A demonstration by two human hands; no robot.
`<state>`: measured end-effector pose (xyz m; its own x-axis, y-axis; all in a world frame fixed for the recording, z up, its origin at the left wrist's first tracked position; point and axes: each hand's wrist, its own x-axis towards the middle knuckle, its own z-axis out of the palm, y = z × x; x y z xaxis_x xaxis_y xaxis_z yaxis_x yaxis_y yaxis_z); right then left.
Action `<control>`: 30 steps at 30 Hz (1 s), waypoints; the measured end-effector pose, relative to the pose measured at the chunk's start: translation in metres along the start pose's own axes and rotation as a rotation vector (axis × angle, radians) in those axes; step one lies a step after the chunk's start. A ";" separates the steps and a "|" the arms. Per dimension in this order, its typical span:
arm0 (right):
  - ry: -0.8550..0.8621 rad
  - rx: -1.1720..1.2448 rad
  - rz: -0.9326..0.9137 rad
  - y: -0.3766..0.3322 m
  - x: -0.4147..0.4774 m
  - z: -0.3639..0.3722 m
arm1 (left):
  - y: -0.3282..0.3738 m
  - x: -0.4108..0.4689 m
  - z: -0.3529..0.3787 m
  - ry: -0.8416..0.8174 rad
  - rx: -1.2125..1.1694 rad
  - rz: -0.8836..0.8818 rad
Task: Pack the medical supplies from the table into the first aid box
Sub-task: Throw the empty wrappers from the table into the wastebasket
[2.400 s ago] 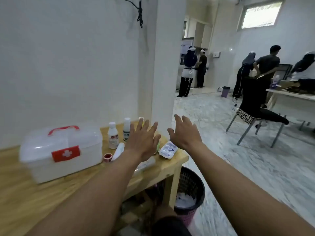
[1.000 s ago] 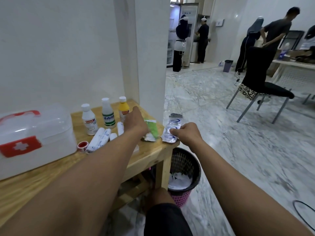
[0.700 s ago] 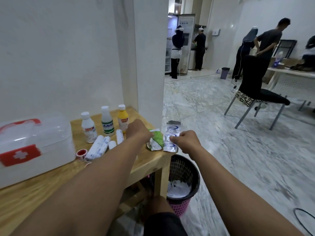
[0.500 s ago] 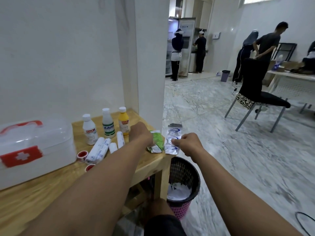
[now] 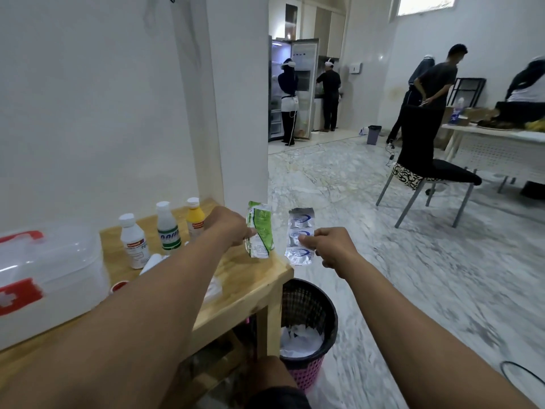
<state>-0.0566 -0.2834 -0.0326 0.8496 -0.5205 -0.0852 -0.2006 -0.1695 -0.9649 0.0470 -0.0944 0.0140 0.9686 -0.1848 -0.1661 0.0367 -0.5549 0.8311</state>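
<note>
Left hand (image 5: 228, 228) pinching green packet (image 5: 259, 234), right hand (image 5: 330, 246) pinching silver blister strip (image 5: 300, 236); closed first aid box (image 5: 47, 278) lies leftward, nearer the left hand

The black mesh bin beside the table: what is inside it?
Inside the bin, crumpled white paper lies at the bottom. Whatever is under the paper is covered, and the table leg hides the bin's left side.
</note>
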 end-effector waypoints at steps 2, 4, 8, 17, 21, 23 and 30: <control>0.027 0.015 0.003 -0.002 0.006 -0.009 | 0.014 0.002 0.002 -0.002 -0.069 -0.008; 0.059 0.016 0.026 -0.003 0.015 -0.018 | 0.033 0.005 0.008 -0.015 -0.131 -0.023; 0.079 0.012 0.071 0.005 0.041 -0.035 | 0.065 0.025 0.030 -0.071 -0.137 0.005; 0.095 0.084 0.167 0.077 0.108 -0.051 | 0.074 0.103 0.104 -0.216 0.155 0.055; 0.096 0.078 0.298 0.125 0.136 -0.052 | 0.065 0.135 0.141 -0.336 0.350 0.037; 0.069 0.033 0.384 0.149 0.149 -0.051 | 0.058 0.152 0.161 -0.385 0.440 0.030; 0.105 -0.066 0.561 0.228 0.182 -0.032 | 0.028 0.216 0.226 -0.567 0.732 -0.021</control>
<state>0.0365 -0.4431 -0.2598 0.5520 -0.6255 -0.5514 -0.6396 0.1067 -0.7613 0.2019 -0.3335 -0.1191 0.6973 -0.4313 -0.5725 -0.2988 -0.9009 0.3147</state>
